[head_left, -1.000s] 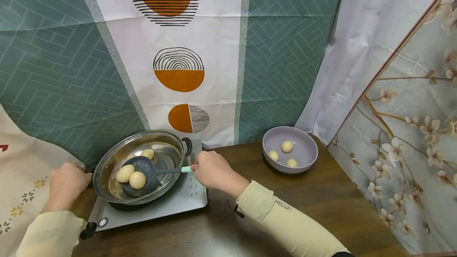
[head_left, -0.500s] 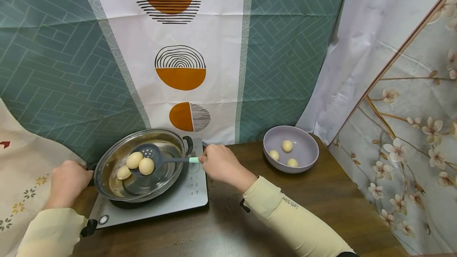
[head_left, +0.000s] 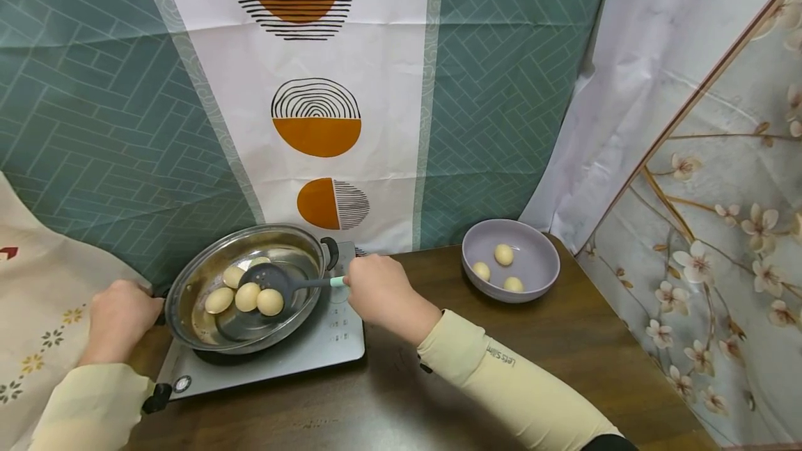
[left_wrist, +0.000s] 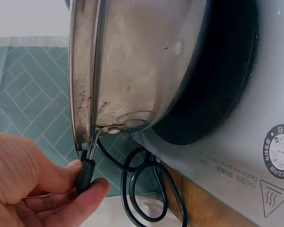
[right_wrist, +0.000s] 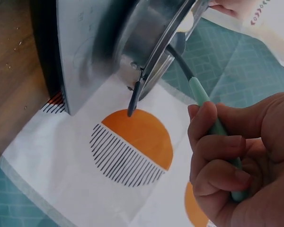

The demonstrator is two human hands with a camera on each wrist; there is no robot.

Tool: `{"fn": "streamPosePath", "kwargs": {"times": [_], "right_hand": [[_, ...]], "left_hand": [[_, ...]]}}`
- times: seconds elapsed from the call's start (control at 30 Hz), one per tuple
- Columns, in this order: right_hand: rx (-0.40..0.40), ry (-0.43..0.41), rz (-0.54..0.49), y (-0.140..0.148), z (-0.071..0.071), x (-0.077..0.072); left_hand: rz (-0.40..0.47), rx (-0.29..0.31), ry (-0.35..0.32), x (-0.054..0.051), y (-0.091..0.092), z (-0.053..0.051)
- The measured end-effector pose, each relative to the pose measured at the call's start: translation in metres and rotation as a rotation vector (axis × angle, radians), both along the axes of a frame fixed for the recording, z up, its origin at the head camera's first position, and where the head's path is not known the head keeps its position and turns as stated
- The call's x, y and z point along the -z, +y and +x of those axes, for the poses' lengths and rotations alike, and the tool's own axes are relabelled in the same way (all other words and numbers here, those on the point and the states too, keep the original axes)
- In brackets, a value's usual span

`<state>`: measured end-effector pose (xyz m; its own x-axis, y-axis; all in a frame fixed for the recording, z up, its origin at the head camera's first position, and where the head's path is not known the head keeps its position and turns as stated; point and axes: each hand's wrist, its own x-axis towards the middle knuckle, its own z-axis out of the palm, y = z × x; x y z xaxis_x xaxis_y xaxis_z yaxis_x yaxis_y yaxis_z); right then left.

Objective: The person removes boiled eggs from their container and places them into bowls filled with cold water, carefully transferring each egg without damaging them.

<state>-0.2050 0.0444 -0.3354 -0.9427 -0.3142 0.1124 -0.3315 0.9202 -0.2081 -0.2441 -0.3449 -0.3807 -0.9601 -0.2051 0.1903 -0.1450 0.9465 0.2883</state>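
1. Slotted ladle (head_left: 268, 274): we see its dark, perforated head inside the pan and its shank crossing the rim towards a mint-green handle (right_wrist: 201, 91).
2. Two pale eggs (head_left: 270, 303) lie side by side at the near edge of the ladle head; whether they rest on it or against it, we cannot tell.
3. Three other eggs (head_left: 218, 301) lie in the pan, left of the ladle and behind it; the rearmost is partly hidden.
4. Right hand (head_left: 379, 294): we find this grip clenched on the mint-green handle, the fingers curled round it.
5. Left hand (left_wrist: 42, 184): this grip pinches a black pan handle (left_wrist: 86, 176) between thumb and fingers.
6. Pan (head_left: 276, 241): broad and metallic, it sits over a silver cooktop (head_left: 341, 346); a second black handle (head_left: 331, 254) projects at the far right.
7. Lavender bowl (head_left: 532, 256): well apart to the right, it contains three round eggs (head_left: 503, 255).
8. Both cooktop and bowl stand on a brown tabletop (head_left: 564, 339). In the left wrist view we note a looped black cable (left_wrist: 124, 189).
9. Behind hangs a teal and white curtain (head_left: 489, 124) with orange motifs.
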Motion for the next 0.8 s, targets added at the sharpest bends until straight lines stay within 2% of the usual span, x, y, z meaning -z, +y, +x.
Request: {"fn": "streamPosePath", "kwargs": {"times": [0.13, 0.33, 0.4, 0.5, 0.63, 0.8], "right_hand": [[-0.048, 0.064, 0.068, -0.003, 0.003, 0.002], [-0.102, 0.239, 0.145, -0.006, 0.004, 0.008], [-0.102, 0.267, 0.155, -0.007, 0.003, 0.010], [-0.100, 0.224, 0.144, -0.008, 0.003, 0.011], [-0.094, 0.102, 0.088, -0.010, 0.002, 0.013], [-0.059, -0.047, -0.028, -0.010, -0.001, 0.016]], "left_hand": [[-0.003, -0.003, 0.006, 0.001, 0.000, -0.001], [-0.009, 0.008, 0.020, 0.002, -0.001, -0.001], [-0.010, 0.008, 0.018, 0.002, -0.002, -0.001], [-0.012, 0.007, 0.009, 0.002, -0.002, 0.000], [-0.018, 0.013, 0.016, 0.001, -0.001, 0.001], [-0.019, 0.030, 0.039, 0.000, 0.000, 0.001]]}}
